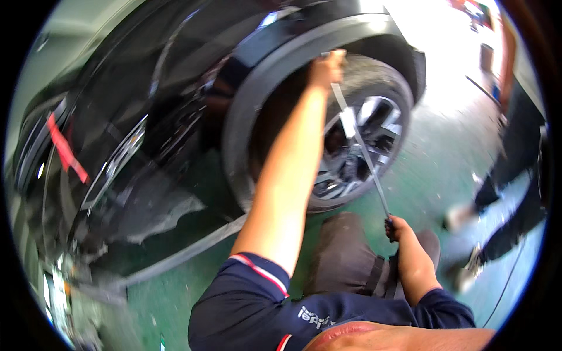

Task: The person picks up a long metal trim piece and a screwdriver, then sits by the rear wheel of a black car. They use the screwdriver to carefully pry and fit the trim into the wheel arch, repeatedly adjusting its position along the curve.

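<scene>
My left hand [326, 70] is raised to the top of the tyre [380, 73], just under the wheel arch, and is closed around the upper end of a long thin metal bar [371, 164]. The bar slants down across the front of the spoked wheel [383, 120], and a white piece [348, 122] sits on its upper half. Low down, over my knees, my right hand [400, 228] is wrapped round the bar's dark lower end. Motion blur hides the upper end and the left fingers' detail. I cannot tell whether the bar touches the wheel.
The black car [175, 70] fills the left side, with a red strip [65, 149] on it. At the right, another person's dark-trousered legs [509, 169] stand close on the green floor [427, 169]. A thin dark cable [508, 281] lies near their shoes.
</scene>
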Action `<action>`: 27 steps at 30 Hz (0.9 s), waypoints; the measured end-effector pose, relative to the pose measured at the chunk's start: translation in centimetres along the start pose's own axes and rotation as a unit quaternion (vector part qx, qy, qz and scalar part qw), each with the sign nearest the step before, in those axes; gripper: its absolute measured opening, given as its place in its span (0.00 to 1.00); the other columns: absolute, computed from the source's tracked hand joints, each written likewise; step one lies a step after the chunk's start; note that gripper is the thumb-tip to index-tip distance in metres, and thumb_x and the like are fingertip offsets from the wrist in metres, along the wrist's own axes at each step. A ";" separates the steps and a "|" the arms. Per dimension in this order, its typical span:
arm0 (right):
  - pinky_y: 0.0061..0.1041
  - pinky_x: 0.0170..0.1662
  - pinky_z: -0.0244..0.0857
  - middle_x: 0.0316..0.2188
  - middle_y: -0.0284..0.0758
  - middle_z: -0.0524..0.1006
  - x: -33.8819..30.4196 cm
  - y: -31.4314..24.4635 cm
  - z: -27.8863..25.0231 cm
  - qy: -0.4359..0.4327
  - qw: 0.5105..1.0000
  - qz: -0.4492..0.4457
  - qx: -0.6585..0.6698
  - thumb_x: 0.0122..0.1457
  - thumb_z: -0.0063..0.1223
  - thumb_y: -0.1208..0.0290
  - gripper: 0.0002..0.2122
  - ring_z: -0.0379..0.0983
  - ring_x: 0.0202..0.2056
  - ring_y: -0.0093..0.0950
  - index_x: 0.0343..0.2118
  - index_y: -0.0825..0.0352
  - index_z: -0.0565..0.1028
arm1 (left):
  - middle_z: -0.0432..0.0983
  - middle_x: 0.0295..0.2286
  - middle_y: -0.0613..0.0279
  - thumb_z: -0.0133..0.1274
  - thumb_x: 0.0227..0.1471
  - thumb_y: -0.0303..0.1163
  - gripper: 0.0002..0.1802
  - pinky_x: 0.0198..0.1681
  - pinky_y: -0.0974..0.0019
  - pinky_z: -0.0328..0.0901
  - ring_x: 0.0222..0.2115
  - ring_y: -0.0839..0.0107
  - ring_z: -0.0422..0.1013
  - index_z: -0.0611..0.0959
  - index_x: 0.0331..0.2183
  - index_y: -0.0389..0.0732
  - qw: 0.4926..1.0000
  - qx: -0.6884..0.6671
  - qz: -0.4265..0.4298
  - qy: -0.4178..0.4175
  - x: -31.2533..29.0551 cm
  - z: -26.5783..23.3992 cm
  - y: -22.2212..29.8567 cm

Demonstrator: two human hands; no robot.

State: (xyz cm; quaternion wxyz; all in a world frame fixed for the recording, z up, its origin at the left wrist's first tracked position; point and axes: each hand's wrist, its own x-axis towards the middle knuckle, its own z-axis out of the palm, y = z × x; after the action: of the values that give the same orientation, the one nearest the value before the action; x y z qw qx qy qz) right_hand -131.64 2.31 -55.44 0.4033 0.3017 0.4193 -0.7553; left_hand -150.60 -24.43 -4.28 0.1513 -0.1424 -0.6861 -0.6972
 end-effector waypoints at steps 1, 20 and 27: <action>0.22 0.18 0.55 0.14 0.28 0.65 -0.2 -0.2 -1.6 -0.004 0.999 -0.031 0.012 0.63 0.43 0.53 0.17 0.58 0.15 0.24 0.22 0.58 0.69 | 0.64 0.13 0.71 0.59 0.49 0.44 0.16 0.16 0.69 0.55 0.12 0.78 0.60 0.78 0.21 0.42 0.998 0.052 -0.015 0.012 -0.3 1.3 -0.1; 0.21 0.13 0.50 0.09 0.23 0.60 -3.0 4.5 6.3 -0.001 0.999 -0.007 -0.043 0.57 0.44 0.56 0.16 0.56 0.11 0.22 0.15 0.53 0.61 | 0.73 0.18 0.54 0.53 0.49 0.32 0.11 0.14 0.63 0.58 0.12 0.69 0.65 0.78 0.34 0.36 0.993 -0.070 0.091 0.016 2.4 1.1 -2.4; 0.18 0.12 0.50 0.10 0.22 0.64 -3.1 5.2 7.5 -0.010 1.000 0.007 -0.023 0.58 0.43 0.53 0.16 0.58 0.10 0.20 0.16 0.53 0.64 | 0.75 0.19 0.53 0.52 0.50 0.33 0.12 0.18 0.61 0.63 0.14 0.66 0.68 0.80 0.33 0.35 0.992 0.007 0.099 -0.081 4.1 1.3 -2.7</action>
State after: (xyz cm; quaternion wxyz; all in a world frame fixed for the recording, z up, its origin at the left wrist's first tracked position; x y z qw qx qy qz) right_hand -126.57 -4.86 -51.52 0.4197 0.2878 0.4301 -0.7457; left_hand -155.50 -23.12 -5.07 0.1639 -0.2647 -0.6833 -0.6604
